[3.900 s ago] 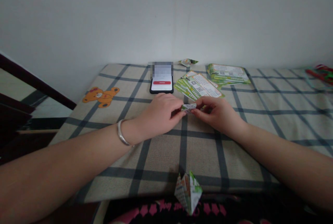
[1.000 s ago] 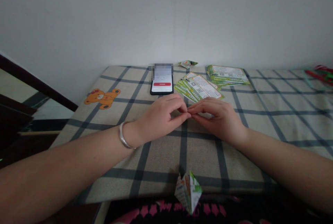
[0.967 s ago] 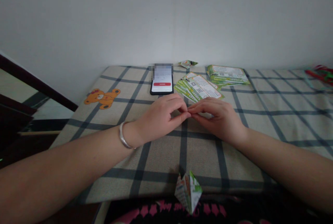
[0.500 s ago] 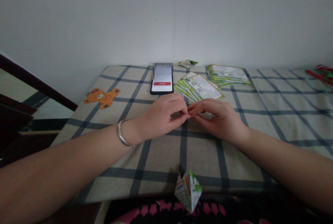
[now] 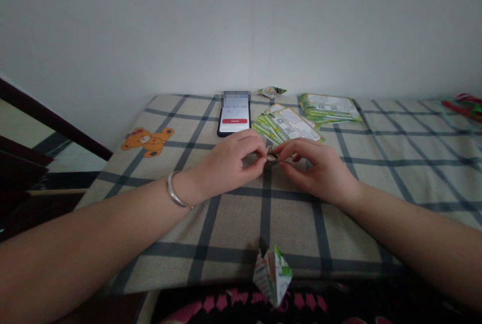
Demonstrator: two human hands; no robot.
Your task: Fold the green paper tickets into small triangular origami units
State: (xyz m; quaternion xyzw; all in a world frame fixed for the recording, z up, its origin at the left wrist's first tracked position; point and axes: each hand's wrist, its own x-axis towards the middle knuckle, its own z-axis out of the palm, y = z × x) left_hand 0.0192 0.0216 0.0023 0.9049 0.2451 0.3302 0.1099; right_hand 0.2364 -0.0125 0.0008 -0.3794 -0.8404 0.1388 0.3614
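Observation:
Between my two hands is a small piece of folded paper [image 5: 271, 156], printed in green and white and mostly covered by fingers. My left hand [image 5: 241, 159], with a silver bangle at the wrist, pinches its left end between thumb and forefinger. At the other end, the thumb and forefinger of my right hand [image 5: 316, 166] pinch the paper too. Both hands are just above the checked tablecloth. Closer to my body, a folded paper shape [image 5: 273, 276] with pointed tips stands at the table's front edge.
A phone [image 5: 234, 115] showing a timer lies behind my left hand. Fanned printed leaflets [image 5: 288, 124] and a leaflet stack [image 5: 331, 107] lie behind my right hand. Another folded paper piece [image 5: 272, 92] rests by the wall. A bear picture [image 5: 147, 141] is at left, a red item [image 5: 467, 105] far right.
My fingertips have moved slightly apart, and the small folded paper between them now shows. My left hand has shifted a little to the left.

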